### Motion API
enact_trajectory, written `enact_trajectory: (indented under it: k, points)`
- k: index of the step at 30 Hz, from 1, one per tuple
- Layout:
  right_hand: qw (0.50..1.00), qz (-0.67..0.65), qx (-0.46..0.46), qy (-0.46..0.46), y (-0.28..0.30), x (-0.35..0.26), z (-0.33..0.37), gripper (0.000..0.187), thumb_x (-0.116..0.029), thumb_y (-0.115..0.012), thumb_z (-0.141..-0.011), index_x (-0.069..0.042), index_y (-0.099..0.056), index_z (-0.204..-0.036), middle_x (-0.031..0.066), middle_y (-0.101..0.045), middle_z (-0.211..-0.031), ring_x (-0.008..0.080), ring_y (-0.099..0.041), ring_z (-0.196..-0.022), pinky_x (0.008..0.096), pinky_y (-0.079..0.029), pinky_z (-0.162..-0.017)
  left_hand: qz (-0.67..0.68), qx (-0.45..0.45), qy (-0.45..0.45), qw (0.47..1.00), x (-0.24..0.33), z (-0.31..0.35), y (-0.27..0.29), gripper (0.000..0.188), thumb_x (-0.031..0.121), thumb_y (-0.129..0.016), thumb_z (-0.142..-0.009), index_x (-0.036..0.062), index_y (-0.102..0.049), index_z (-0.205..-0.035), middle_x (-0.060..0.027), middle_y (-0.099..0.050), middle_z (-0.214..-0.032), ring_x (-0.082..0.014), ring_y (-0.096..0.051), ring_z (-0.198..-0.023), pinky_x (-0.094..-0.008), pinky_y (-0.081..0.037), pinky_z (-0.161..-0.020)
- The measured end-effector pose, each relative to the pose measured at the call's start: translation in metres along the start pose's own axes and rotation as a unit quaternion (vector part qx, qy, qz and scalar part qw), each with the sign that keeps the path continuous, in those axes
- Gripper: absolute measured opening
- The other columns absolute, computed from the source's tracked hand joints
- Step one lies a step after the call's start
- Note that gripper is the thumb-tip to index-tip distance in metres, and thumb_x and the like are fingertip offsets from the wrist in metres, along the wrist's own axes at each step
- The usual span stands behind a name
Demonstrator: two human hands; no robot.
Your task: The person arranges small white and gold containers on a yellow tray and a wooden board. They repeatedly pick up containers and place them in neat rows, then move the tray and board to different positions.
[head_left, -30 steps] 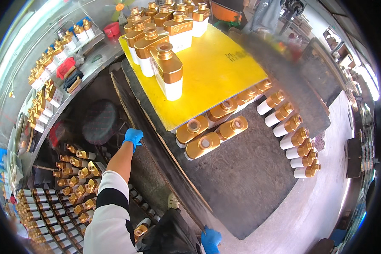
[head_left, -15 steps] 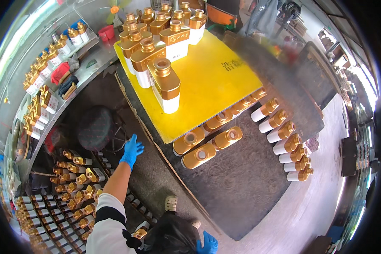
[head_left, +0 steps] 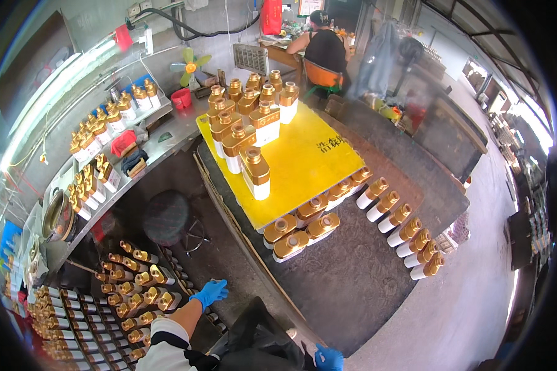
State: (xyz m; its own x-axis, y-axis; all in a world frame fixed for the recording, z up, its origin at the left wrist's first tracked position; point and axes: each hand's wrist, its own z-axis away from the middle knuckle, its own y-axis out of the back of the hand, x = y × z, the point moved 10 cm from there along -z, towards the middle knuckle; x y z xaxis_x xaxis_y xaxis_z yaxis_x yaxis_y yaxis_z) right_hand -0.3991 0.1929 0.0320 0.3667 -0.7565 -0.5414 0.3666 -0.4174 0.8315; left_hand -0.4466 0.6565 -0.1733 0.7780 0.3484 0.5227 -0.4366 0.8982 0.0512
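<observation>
My left hand (head_left: 210, 293), in a blue glove, hangs over the floor left of the black-topped table, fingers loosely out and nothing in it. The nearest things to it are gold-and-white bottles (head_left: 169, 301) standing in crowded rows at the lower left. Low by the table's front corner is my right hand (head_left: 328, 359), also blue-gloved, partly cut off by the lower edge; its thumb stands apart and no object shows in it. On the table, a yellow board (head_left: 297, 179) carries a cluster of gold-topped white bottles (head_left: 255, 173). More bottles (head_left: 291, 245) stand along the board's near edge.
A row of bottles (head_left: 404, 229) lines the table's right side. A round black stool (head_left: 167, 216) stands on the left. Behind it a curved metal counter (head_left: 161, 145) holds bottles and cloths. A person (head_left: 326, 46) sits on an orange chair (head_left: 323, 75) at the back.
The view has tilted up, bringing the seated person and back wall into sight. My left hand has lowered and come nearer my body; my right hand has shifted rightward. The bottles look unmoved.
</observation>
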Motion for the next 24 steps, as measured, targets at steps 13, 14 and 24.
enact_trajectory:
  k: [13,14,24]
  points:
    - [0.966,-0.008,0.117,0.229,0.173,-0.293,-0.361,0.047,-0.023,-0.068,-0.08,-0.008,-0.056,-0.123,0.015,-0.061,-0.107,0.0336,-0.061,-0.091,0.0392,-0.049,-0.077,-0.23,0.177,-0.731,0.618,0.511,0.214,0.034,0.028,0.0,-0.066,-0.081,0.0047,-0.066,-0.109,-0.011,-0.066,-0.103,-0.0178,-0.064,-0.081,-0.0279,-0.051,-0.071]
    - [0.959,-0.01,0.112,0.258,0.181,-0.318,-0.389,0.053,-0.024,-0.069,-0.079,-0.007,-0.053,-0.126,0.0159,-0.059,-0.115,0.0335,-0.059,-0.097,0.0393,-0.049,-0.081,-0.251,0.146,-0.739,0.608,0.538,0.222,0.022,0.031,0.002,-0.068,-0.08,0.005,-0.065,-0.11,-0.0118,-0.064,-0.108,-0.0188,-0.064,-0.083,-0.0278,-0.051,-0.072]
    - [0.964,0.099,-0.029,0.245,0.125,-0.35,-0.504,0.039,-0.025,-0.065,-0.079,-0.009,-0.056,-0.113,0.0145,-0.058,-0.103,0.0339,-0.062,-0.084,0.0423,-0.05,-0.07,-0.489,0.004,-0.599,0.634,0.607,0.144,-0.04,0.047,0.016,-0.073,-0.074,0.0085,-0.06,-0.12,-0.0159,-0.054,-0.127,-0.0329,-0.06,-0.103,-0.0358,-0.049,-0.084]
